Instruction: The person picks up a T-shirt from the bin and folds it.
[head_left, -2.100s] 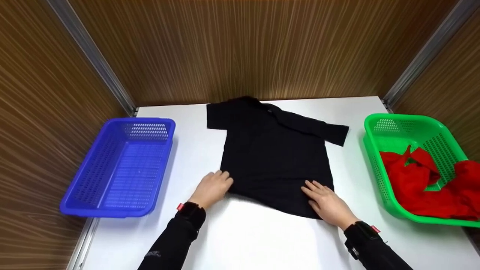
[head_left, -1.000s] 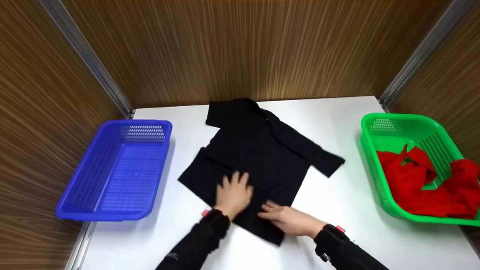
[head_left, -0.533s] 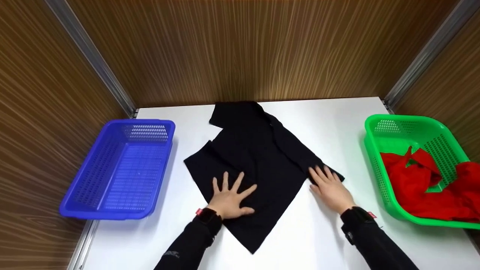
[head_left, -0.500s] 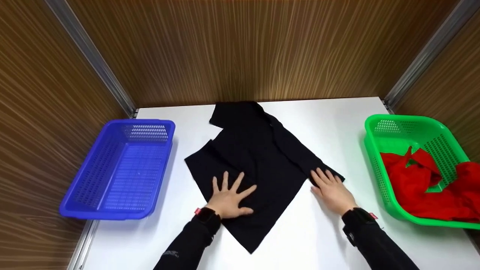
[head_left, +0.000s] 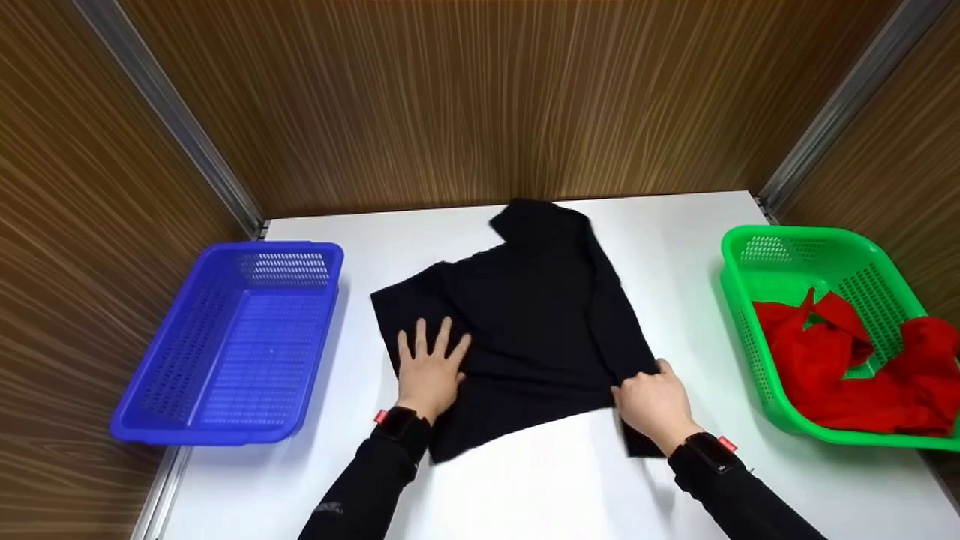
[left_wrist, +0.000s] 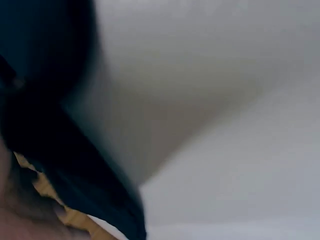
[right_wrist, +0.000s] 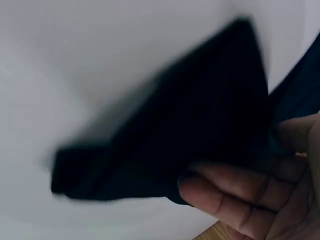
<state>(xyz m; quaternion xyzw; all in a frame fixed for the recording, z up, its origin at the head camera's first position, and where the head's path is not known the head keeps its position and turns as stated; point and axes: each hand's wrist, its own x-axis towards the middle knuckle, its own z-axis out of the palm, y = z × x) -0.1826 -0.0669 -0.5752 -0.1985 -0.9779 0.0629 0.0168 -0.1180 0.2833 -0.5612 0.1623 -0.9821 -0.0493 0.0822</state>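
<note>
Take the black shirt [head_left: 532, 307] as your landmark: it lies on the white table [head_left: 540, 487], between two baskets and in front of the wood-grained panel [head_left: 450, 97]. Well to its left stands the blue basket [head_left: 196, 435], with perforated walls and its latticed floor in plain sight. To the right of the shirt is the green basket [head_left: 733, 262], also perforated. It holds red cloth [head_left: 825, 382], crumpled in loose folds over its near part, one lump leaning toward the far-right wall.

The shirt is dark all over and lies askew. A short end sticks out at its far side, a squared corner points toward the blue basket, and soft creases run across its lower half. Along its right side a long fold runs toward you, ending in a flap past the near hem, which curves.

Your left hand [head_left: 429, 371] lies on the left part of the shirt, palm down, fingers straight and spread wide. Your right hand [head_left: 654, 405] is at the shirt's near right corner, fingers curled, gripping the cloth; the right wrist view shows dark fabric between thumb and fingers, its edges blurred. Just behind each hand, on the near side of the shirt, sits a black wristband [head_left: 397, 421] with a red tab.
</note>
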